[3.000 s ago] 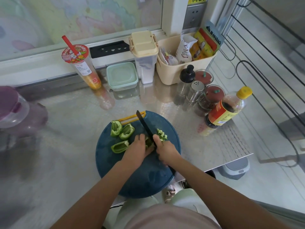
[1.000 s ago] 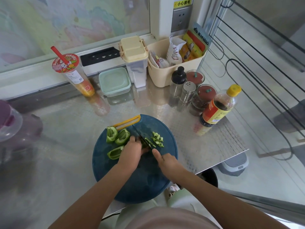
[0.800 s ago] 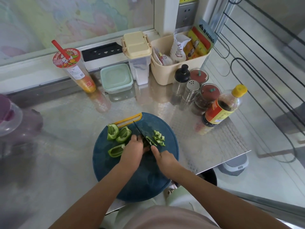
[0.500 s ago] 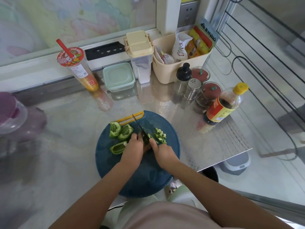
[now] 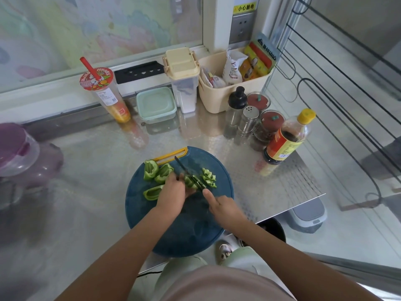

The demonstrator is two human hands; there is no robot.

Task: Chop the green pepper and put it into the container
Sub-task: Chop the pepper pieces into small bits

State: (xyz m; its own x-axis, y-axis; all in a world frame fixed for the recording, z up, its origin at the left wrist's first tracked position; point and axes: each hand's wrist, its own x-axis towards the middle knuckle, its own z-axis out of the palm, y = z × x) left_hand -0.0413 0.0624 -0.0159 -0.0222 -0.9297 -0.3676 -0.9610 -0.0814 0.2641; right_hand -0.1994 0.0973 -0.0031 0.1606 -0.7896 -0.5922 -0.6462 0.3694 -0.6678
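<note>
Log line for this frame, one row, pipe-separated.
phase: chopping | left hand: holds pepper piece on cutting board | right hand: grips knife | chopped bits: right of knife | container: lid on

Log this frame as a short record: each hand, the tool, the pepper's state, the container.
left hand: holds down pepper strip
right hand: grips knife, index finger extended toward the blade
chopped bits: right of the blade, on cutting board
uncut pieces: three, left of the left hand
container: lid on, at the back of the counter
</note>
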